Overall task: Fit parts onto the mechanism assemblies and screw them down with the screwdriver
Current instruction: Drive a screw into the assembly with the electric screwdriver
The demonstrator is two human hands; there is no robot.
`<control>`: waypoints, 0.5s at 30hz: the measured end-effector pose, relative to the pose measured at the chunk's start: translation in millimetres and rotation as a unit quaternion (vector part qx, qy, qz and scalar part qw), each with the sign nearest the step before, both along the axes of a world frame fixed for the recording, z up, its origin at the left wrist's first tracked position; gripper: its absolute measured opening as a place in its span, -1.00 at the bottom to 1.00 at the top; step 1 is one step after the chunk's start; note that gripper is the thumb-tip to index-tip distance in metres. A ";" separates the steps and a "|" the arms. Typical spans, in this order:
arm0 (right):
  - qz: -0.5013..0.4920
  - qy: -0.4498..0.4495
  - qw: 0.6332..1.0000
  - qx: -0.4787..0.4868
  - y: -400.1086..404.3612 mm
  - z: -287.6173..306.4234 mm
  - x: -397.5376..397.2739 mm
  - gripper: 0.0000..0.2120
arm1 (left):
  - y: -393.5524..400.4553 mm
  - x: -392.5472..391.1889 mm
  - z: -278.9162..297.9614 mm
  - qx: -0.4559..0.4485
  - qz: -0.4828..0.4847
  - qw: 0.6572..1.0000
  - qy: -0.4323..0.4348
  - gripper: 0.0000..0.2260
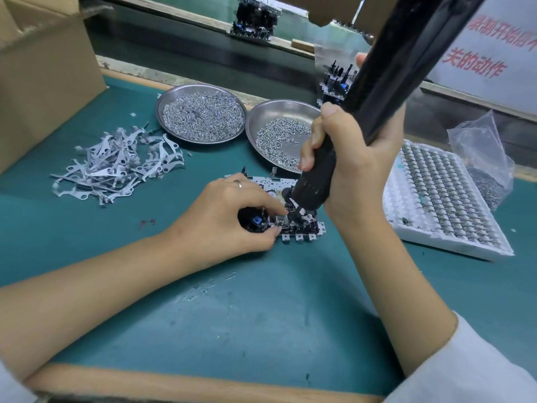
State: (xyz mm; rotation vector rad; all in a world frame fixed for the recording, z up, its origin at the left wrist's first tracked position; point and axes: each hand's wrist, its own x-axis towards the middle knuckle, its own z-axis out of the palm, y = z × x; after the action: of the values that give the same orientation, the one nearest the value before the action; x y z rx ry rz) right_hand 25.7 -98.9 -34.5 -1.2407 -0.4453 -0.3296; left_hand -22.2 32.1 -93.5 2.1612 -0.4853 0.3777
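Observation:
A mechanism assembly (302,229), a metal plate with black parts and a blue piece, lies flat on the green mat in the middle. My left hand (229,216) rests on its left end, fingers curled round the black part and pinching near the middle. My right hand (348,158) grips the black electric screwdriver (386,91), which slants down from the upper right. Its tip sits on the assembly just right of my left fingertips. The screw under the tip is hidden.
A heap of flat metal levers (116,164) lies at the left. Two steel dishes hold screws: one (200,112) full, one (279,132) partly. A white tray of small parts (444,199) and a plastic bag (482,158) sit right. A cardboard box (43,77) stands far left. More assemblies (254,18) rest beyond.

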 end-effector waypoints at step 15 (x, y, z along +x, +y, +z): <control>-0.136 -0.172 0.875 -0.431 -9.4 -54.3 -35.6 -0.70 | 16.7 15.4 8.2 -0.156 0.146 0.976 -0.042 -0.85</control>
State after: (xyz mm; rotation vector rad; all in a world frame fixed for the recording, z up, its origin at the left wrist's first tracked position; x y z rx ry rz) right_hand -9.9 -108.2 -88.8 -2.1463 -0.7718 -0.6359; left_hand -6.8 48.8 -85.3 1.9149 -0.1388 0.6632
